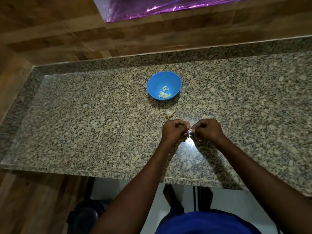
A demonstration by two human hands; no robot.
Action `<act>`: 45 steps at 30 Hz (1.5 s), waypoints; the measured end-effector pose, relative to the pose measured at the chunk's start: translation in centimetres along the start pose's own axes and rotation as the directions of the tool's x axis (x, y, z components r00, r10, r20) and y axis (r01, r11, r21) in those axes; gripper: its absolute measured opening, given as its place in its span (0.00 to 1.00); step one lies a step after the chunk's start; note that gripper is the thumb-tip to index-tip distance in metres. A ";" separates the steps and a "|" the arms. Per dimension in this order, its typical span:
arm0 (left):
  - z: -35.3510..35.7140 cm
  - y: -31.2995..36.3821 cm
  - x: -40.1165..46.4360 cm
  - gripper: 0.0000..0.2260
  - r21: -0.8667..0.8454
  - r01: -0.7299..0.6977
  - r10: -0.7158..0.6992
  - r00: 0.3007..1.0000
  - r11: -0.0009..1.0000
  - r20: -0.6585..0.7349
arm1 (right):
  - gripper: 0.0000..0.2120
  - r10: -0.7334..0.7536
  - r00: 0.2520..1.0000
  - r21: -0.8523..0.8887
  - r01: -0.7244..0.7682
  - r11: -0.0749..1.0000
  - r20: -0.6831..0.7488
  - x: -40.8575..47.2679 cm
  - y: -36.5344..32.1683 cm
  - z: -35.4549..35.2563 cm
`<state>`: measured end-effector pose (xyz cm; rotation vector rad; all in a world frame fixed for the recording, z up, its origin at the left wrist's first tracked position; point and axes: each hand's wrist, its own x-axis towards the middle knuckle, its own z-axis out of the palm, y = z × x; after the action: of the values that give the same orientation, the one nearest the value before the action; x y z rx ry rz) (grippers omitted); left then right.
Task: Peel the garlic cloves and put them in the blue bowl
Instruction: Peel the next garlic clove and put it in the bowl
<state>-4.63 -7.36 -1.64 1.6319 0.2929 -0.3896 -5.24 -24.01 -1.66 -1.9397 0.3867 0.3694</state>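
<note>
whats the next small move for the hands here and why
Probably keep stripping the skin off the clove pinched between the left hand and right hand. It is mostly hidden by the fingers, so how much skin is left is unclear. Once bare, it goes in the blue bowl with the peeled cloves.

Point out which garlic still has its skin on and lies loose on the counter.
The garlic piece with papery white skin, lying on the counter between the blue bowl and the hands. The peeled cloves are yellowish and inside the bowl.

Blue bowl [164, 81] upright, holding peeled cloves [164, 94].
</note>
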 end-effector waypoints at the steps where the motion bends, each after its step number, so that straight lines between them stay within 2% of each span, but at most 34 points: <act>1: -0.1 -0.1 0.0 0.02 -0.007 -0.011 0.011 1.000 1.000 0.002 | 0.04 0.008 1.000 0.016 -0.009 1.000 0.017 -0.1 -0.2 0.0; 6: -0.4 -0.7 0.0 0.04 0.012 -0.063 0.063 0.998 0.998 -0.003 | 0.05 0.096 0.993 0.184 -0.107 0.977 0.067 -0.4 -1.0 0.1; 12: -0.3 -0.4 -0.3 0.05 0.009 -0.090 0.090 0.996 0.996 0.012 | 0.09 0.092 0.993 0.221 -0.107 0.969 0.077 -0.6 -1.5 0.1; 15: -0.4 -0.2 -0.3 0.09 0.013 -0.095 0.095 0.995 0.995 0.030 | 0.07 0.129 0.990 0.234 -0.141 0.962 0.064 -0.3 -1.9 0.0; 20: -0.2 0.2 -0.7 0.10 -0.015 -0.090 0.090 0.995 0.996 0.031 | 0.03 0.170 0.985 0.170 -0.173 0.970 0.032 -0.1 -2.4 0.1; 23: 0.0 0.2 -0.9 0.10 -0.019 -0.093 0.094 0.995 0.995 0.038 | 0.06 0.144 0.989 0.094 -0.141 0.986 -0.027 0.3 -2.5 0.2; 27: 0.2 0.1 -1.0 0.10 0.013 -0.098 0.097 0.995 0.995 0.020 | 0.14 0.055 0.991 -0.117 -0.070 0.991 -0.125 0.6 -2.6 0.8; 30: 0.3 0.4 -1.0 0.09 0.043 -0.091 0.091 0.996 0.995 0.016 | 0.13 0.036 0.987 -0.186 -0.065 0.980 -0.155 0.5 -2.6 1.1; 33: 0.3 0.8 -1.1 0.09 -0.042 -0.042 0.042 0.999 0.998 0.012 | 0.09 0.092 0.991 -0.058 -0.098 0.994 -0.093 0.4 -2.4 0.7; 36: 0.3 1.2 -1.1 0.10 -0.115 0.027 -0.025 0.999 0.993 0.022 | 0.11 0.162 0.986 0.095 -0.159 0.983 -0.029 0.6 -2.2 0.3; 41: 0.3 1.5 -0.9 0.08 -0.117 0.077 -0.073 0.997 0.990 0.036 | 0.11 0.153 0.988 0.135 -0.154 0.979 0.020 0.5 -2.2 0.2; 45: 0.0 1.2 -0.4 0.04 -0.082 0.111 -0.112 0.994 0.990 -0.005 | 0.10 0.098 0.989 0.177 -0.117 0.977 0.112 0.4 -1.8 -0.5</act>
<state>-4.49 -7.50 -0.43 1.5420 0.4037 -0.4491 -4.05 -23.86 -0.14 -1.7173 0.4439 0.4857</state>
